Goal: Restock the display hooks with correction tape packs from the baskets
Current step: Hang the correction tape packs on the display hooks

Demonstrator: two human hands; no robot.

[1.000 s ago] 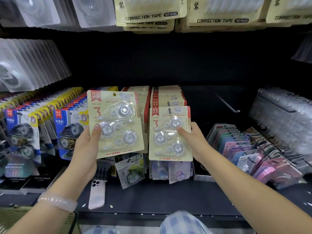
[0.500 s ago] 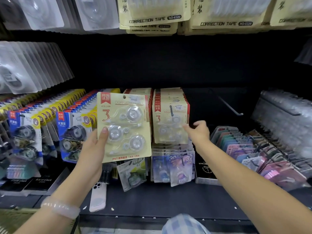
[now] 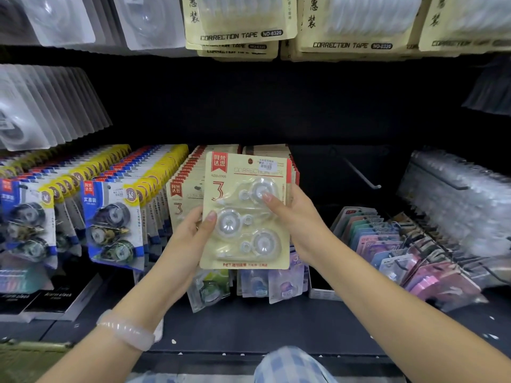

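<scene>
Both hands [image 3: 190, 239] grip one correction tape pack [image 3: 246, 211] upright.

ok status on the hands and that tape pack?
Left hand and right hand both grip one correction tape pack. Not hooked yet, held before the beige row. Nothing blocking.

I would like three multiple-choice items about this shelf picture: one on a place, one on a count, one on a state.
1. Where is the empty hook?
A. right of the cream rows
B. left of the blue packs
C. on the upper shelf

2. How many dispensers does the held pack show?
A. two
B. three
C. five

3. How is the held pack handled?
A. it lies on the shelf
B. one hand grips it
C. both hands hold it

Key: 1 A, the bare hook juts out right of the cream rows. 2 B, three clear wheels show. 3 C, left hand and right hand grip its sides.
</scene>
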